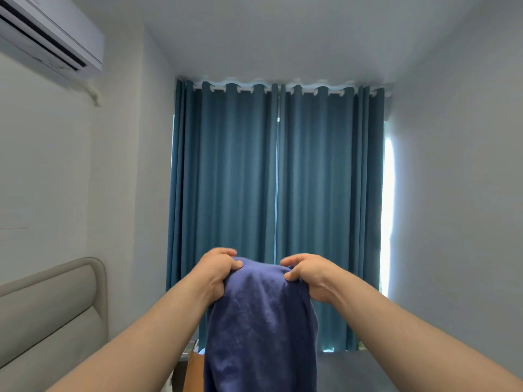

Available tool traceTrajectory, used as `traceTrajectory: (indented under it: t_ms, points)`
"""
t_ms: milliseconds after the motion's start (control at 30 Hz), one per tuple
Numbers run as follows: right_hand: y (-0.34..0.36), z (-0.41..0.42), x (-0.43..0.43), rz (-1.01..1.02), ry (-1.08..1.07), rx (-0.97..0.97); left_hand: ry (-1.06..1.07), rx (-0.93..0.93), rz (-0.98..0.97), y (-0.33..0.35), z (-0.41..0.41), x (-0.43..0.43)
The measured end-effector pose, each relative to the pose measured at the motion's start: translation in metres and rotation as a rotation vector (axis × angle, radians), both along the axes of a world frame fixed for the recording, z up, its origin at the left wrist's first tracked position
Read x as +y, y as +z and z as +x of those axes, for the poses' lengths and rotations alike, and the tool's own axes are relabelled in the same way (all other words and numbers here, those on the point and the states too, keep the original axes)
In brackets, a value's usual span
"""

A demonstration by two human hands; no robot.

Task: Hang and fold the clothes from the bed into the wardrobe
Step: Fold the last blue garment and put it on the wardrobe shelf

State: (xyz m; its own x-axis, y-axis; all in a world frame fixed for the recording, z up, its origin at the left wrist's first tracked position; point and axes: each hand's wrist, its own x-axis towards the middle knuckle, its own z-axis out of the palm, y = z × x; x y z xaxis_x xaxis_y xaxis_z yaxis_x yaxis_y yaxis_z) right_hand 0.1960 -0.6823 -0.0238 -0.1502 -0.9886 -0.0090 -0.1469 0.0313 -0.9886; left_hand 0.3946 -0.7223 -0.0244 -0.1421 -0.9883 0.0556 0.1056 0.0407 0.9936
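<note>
A dark blue garment (260,329) hangs in the air in front of me, held up at chest height before the curtains. My left hand (216,271) pinches its top edge on the left, thumb in front and fingers curled over the back. My right hand (310,274) grips the top edge on the right the same way. The cloth drapes straight down between my forearms and runs out of the frame's bottom. The bed surface and the wardrobe are out of view.
Teal curtains (277,207) cover the window on the far wall. A padded beige headboard (53,306) stands at the lower left. An air conditioner (48,32) is mounted high on the left wall. Something orange-brown (195,369) peeks out beside the garment's lower left.
</note>
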Motion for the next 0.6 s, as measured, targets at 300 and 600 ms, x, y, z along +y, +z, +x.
traceTrajectory:
  t_ms: [300,600]
  points:
    - [-0.010,0.016,-0.017,0.034,-0.061,0.098,0.007,-0.452,-0.077,-0.014,0.002,0.006]
    - [0.012,0.020,0.006,-0.030,0.013,1.225,0.373,-1.338,-0.640,0.003,0.009,0.007]
